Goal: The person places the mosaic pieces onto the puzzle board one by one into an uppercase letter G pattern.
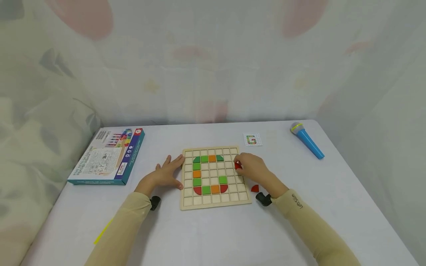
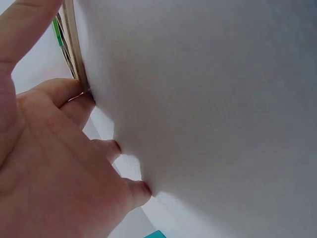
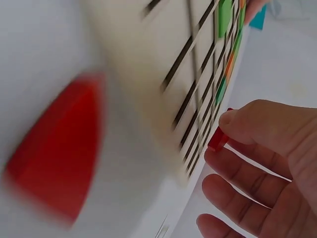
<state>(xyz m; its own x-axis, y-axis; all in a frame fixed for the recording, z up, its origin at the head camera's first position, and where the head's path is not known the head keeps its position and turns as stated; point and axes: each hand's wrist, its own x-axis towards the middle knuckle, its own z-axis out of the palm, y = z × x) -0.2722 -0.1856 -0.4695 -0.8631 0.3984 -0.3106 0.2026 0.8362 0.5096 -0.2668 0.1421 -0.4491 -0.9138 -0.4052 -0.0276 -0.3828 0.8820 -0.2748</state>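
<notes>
A square wooden grid board (image 1: 215,206) lies on the table, with green, orange, dark green and red tiles set in its cells in an open, C-like ring. My left hand (image 1: 164,175) is spread at its left edge, thumb and index fingertip right at the rim and the other fingertips on the cloth. Between thumb and index finger, my right hand (image 1: 255,168) pinches a small red tile (image 3: 218,139) over the board's right edge. Another red tile (image 1: 254,188), quarter-round, lies on the cloth beside the board, below the right hand.
Behind the board lies a small card (image 1: 252,139) printed with a coloured letter G. A blue toy microphone (image 1: 310,143) is at the back right, a flat game box (image 1: 106,157) at the left. Something yellow (image 1: 103,232) shows beside the left sleeve.
</notes>
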